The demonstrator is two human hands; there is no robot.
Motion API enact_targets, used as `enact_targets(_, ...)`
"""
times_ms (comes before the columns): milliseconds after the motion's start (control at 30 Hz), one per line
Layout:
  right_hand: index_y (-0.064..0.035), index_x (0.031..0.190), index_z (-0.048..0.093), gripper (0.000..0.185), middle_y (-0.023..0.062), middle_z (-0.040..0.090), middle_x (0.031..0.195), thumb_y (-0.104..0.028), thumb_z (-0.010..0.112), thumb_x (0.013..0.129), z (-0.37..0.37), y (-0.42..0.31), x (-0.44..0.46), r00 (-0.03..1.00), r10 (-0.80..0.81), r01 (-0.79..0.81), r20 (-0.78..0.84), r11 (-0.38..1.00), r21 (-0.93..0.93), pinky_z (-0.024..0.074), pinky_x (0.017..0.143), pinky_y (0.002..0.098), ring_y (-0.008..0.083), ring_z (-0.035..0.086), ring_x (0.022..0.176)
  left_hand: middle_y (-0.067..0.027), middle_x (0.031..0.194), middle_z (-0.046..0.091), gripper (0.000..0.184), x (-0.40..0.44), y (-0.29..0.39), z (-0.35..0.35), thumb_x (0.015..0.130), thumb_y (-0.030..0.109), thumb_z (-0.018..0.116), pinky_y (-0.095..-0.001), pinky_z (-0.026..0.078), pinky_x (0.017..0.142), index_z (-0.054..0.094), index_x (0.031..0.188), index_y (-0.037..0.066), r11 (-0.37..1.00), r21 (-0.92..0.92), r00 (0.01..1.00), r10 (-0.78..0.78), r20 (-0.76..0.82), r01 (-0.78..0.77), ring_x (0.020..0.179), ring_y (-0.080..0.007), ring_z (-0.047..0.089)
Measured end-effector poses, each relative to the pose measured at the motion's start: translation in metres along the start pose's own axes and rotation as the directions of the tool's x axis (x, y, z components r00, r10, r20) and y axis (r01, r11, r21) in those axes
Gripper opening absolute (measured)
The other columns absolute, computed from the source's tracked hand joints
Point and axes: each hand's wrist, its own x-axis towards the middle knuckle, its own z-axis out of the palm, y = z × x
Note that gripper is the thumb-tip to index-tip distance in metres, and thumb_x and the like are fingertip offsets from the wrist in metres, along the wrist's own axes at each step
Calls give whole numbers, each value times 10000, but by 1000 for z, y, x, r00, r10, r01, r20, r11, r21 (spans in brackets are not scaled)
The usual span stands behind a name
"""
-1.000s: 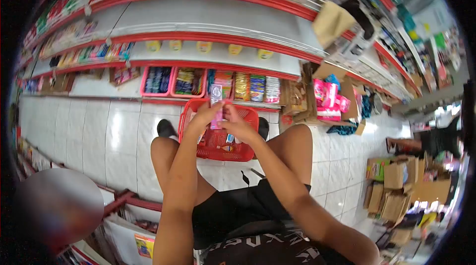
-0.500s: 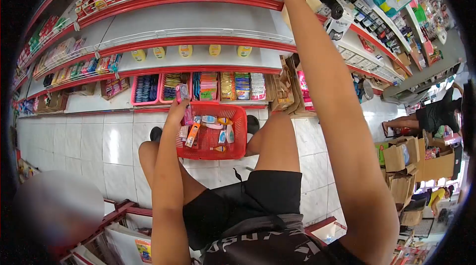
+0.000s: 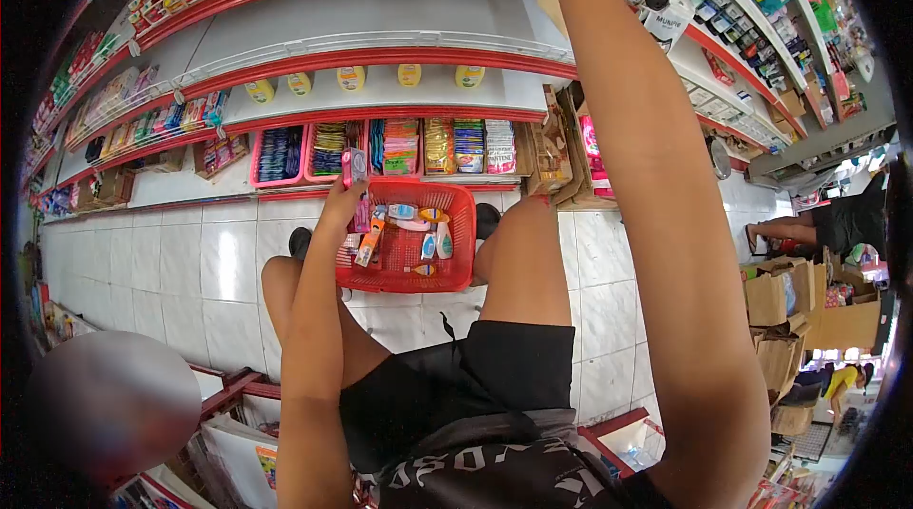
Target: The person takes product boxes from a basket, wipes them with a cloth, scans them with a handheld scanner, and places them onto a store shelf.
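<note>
My left hand (image 3: 347,200) is closed around a slim pink package (image 3: 356,165), held upright at the left back corner of a red plastic basket (image 3: 464,247). What the package contains is too small to tell. Inside the basket lie an orange-and-white box (image 3: 371,241), small white bottles (image 3: 443,241) and several other small packs, loosely spread. The basket rests between my knees. My right arm (image 3: 632,119) stretches up past the upper shelf; its hand is beyond the top edge of the view.
Ahead stand red-edged shelves (image 3: 333,62) with wire rails, holding yellow bottles (image 3: 409,75) and boxes. On the lowest level are pink trays (image 3: 255,166) of sachets and a cardboard box (image 3: 550,162). Opened cartons (image 3: 780,295) and other people (image 3: 842,385) are at the right.
My right hand has gone out of view past the top edge. The view has shifted slightly, so the upper shelf sits higher. My left hand still holds the pink package by the basket.
</note>
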Motion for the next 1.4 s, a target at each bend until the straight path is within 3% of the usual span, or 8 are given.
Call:
enact_targets(100,-29,946,689,415,185,637,1070,-352,636,690,-17,-10,-20,996,72,-74,49,997,23,500,855,351,306,610,1026,-34,874,617,334,1,-6,7,881,190,591,-276,475,620,508,1173,52,996,67,998,59,-32,-56,741,-121,574)
enact_targets(167,-36,1016,672,442,190,604,1142,-349,626,708,-1,-6,-5,992,-23,32,126,997,-71,479,895,347,306,580,1082,-33,920,626,364,-6,-3,13,872,198,609,-277,468,659,520,1188,41,944,212,966,235,108,-254,803,-115,567)
enact_targets(367,-35,946,689,367,211,614,1083,-316,565,744,26,16,27,963,-202,231,177,960,-160,474,881,375,319,592,1041,-92,854,642,258,-38,37,54,748,89,639,-293,469,665,584,989,14,882,290,927,338,163,-372,744,-156,601)
enact_targets(500,-32,858,695,320,226,625,994,-276,527,735,25,33,44,850,-372,485,374,829,-277,475,832,407,342,608,962,-188,902,638,442,-52,124,125,746,140,643,-362,473,773,527,1157,26,567,482,733,611,297,-668,836,-303,625)
enact_targets(633,-30,843,692,303,222,630,977,-243,514,723,40,41,51,843,-463,525,274,819,-229,474,824,416,349,609,944,-219,928,631,708,-26,178,163,733,138,625,-400,471,775,339,1379,90,306,476,516,752,410,-825,877,-365,618)
enact_targets(767,-30,838,692,303,219,631,969,-243,504,734,48,42,56,846,-446,522,293,805,-282,477,828,405,338,611,946,-237,928,626,821,-10,211,184,720,146,623,-420,466,788,223,1433,76,309,569,593,686,421,-762,880,-380,612)
enact_targets(867,-32,845,693,306,212,634,969,-247,503,739,31,39,41,846,-461,526,267,803,-281,479,830,398,330,613,950,-270,946,619,860,-2,223,193,719,180,623,-427,464,812,172,1432,11,128,646,508,737,446,-753,904,-402,605)
enact_targets(1400,-39,863,701,320,204,635,994,-280,519,756,13,28,18,903,-385,419,189,884,-205,481,840,388,319,610,976,-308,937,607,927,13,227,205,709,194,652,-439,463,818,88,1404,-50,395,608,603,778,178,-688,907,-437,600)
